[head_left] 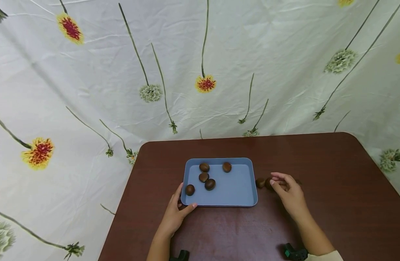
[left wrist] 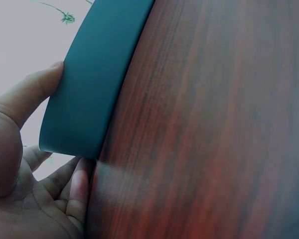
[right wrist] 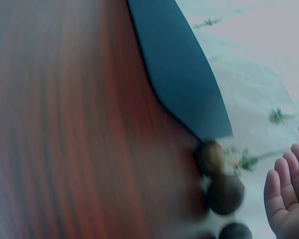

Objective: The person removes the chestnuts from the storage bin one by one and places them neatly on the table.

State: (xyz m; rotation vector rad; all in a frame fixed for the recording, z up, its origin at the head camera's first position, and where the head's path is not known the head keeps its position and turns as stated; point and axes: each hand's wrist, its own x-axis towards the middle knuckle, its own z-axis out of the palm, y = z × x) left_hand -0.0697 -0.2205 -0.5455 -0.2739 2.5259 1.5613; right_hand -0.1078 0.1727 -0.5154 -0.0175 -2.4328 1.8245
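Observation:
A blue rectangular tray (head_left: 232, 192) lies on the table with several brown chestnuts (head_left: 210, 184) in it, mostly toward its left side. My left hand (head_left: 175, 214) holds the tray's near left corner, the thumb against the front wall and the fingers along the left side. Just right of the tray, two chestnuts (head_left: 260, 182) sit side by side on the wood, and the right wrist view catches a third chestnut (right wrist: 235, 231) at its lower edge. My right hand (head_left: 289, 195) hovers over this group, fingers loosely bent, with nothing held. In the head view it partly covers the chestnuts there.
The dark red-brown table (head_left: 219, 232) has rounded far corners. Behind it hangs a pale cloth (head_left: 187, 116) printed with flowers. A dark device (head_left: 296, 252) is strapped at the right wrist, and another dark device (head_left: 180, 256) shows by the left wrist.

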